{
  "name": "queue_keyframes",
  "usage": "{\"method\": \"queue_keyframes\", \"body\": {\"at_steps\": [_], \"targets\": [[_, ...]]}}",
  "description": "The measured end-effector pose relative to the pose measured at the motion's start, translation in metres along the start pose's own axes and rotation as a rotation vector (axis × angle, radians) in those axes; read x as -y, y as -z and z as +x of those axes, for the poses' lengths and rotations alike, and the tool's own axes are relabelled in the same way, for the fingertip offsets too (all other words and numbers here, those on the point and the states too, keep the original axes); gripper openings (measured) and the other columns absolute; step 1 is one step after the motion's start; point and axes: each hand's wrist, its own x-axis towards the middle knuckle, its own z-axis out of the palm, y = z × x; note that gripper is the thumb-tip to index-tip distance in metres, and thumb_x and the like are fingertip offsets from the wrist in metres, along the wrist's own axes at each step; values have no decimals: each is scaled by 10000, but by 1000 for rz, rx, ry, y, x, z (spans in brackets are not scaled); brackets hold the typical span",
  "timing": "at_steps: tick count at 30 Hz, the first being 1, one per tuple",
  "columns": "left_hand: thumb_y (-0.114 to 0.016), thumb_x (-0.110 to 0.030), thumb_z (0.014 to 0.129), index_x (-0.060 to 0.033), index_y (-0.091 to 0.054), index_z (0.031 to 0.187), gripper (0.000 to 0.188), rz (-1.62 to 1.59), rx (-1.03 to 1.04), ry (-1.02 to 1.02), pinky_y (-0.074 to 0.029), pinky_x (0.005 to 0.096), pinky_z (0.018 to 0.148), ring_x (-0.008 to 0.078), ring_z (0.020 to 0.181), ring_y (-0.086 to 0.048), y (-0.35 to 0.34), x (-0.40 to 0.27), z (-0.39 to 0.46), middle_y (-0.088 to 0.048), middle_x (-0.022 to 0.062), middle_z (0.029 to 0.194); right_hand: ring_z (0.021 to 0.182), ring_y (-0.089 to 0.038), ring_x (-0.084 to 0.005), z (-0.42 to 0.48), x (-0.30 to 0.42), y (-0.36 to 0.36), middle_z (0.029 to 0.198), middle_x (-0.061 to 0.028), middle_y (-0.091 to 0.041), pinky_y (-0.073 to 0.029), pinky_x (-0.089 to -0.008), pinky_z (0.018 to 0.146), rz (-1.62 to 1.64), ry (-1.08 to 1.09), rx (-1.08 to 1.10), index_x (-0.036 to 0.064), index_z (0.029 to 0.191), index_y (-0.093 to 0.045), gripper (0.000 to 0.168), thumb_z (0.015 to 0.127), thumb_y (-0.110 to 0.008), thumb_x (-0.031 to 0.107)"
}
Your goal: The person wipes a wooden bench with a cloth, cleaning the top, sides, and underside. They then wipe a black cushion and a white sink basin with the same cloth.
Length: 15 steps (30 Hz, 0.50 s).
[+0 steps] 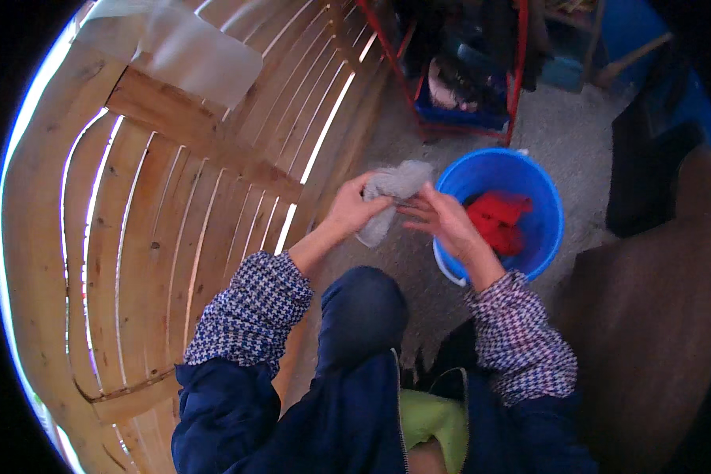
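My left hand (352, 207) grips a crumpled light-grey cloth (400, 178), possibly a sock, whose lower end hangs below the fingers. Close to the cloth's right side is my right hand (447, 219), slightly blurred, with its fingers spread. Its thumb is near the cloth, and I cannot tell whether it touches. Just right of that hand, a blue plastic bucket (539, 231) stands on the concrete floor (575, 136). Red fabric (503, 213) lies inside the bucket, partly hidden by my right hand.
A slatted wooden wall (172, 237) rises along the left, with a translucent plastic sheet (207, 59) on it. Ahead is a red metal rack (518, 77) holding a blue crate (462, 118). A brown board-like surface (646, 332) lies at the right.
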Motion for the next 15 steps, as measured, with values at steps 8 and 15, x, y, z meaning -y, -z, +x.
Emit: {"method": "queue_keyframes", "body": {"at_steps": [8,15], "targets": [[-509,-140,774,-92,-586,1057,297,1380,252,-214,-310,507,996,295,1238,-387,83,178,-50,-450,122,1295,1043,-551,-295,15,-66,42,1077,-134,-603,-412,-379,911,-1272,567,-316,17,1064,-593,302,786,-599,136],[-509,-156,757,-14,-616,972,279,1471,138,-377,-174,503,1083,284,1268,-344,48,216,24,-499,147,1235,1206,-418,-252,47,-62,52,1158,-93,-550,-236,-528,1028,-1764,622,-373,58,1033,-606,308,727,-618,90]]}}
